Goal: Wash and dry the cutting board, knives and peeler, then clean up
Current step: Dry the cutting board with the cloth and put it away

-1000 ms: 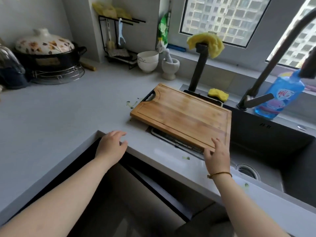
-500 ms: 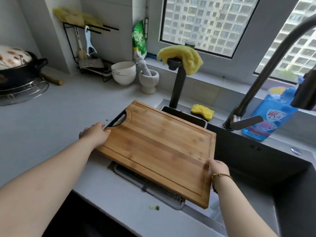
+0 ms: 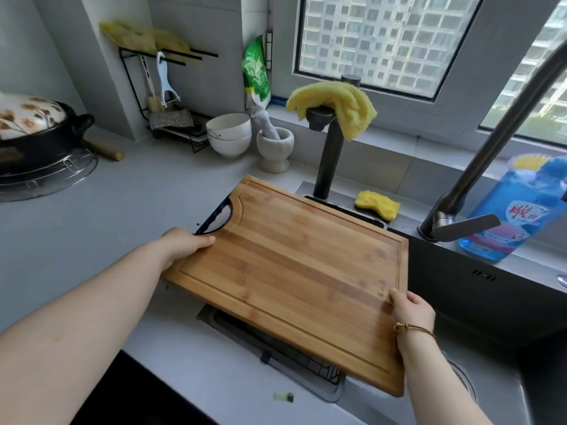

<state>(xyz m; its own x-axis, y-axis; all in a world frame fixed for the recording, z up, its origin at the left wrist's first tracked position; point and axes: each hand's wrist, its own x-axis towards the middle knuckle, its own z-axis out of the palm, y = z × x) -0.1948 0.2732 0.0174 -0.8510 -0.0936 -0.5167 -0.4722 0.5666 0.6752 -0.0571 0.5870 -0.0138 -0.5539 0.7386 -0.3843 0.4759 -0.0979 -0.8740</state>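
Note:
A bamboo cutting board (image 3: 294,277) with a black handle cut-out is held over the left end of the dark sink (image 3: 478,308), above a drain basket (image 3: 294,360). My left hand (image 3: 184,245) grips its left edge just below the handle. My right hand (image 3: 411,311) grips its right edge, thumb on top. A white peeler (image 3: 165,81) hangs on the black wire rack (image 3: 171,124) at the back. No knives are visible.
A tall faucet (image 3: 497,142) arcs over the sink at right, next to a blue detergent bottle (image 3: 521,210). A yellow cloth (image 3: 337,105) drapes a black post, a yellow sponge (image 3: 377,205) below. Bowls (image 3: 228,134), mortar (image 3: 274,148), black pot (image 3: 40,133) stand behind. A green scrap (image 3: 283,397) lies on the counter.
My left hand left the counter edge and took hold of the board's left side. Both hands now hold the board, and it has shifted over the sink.

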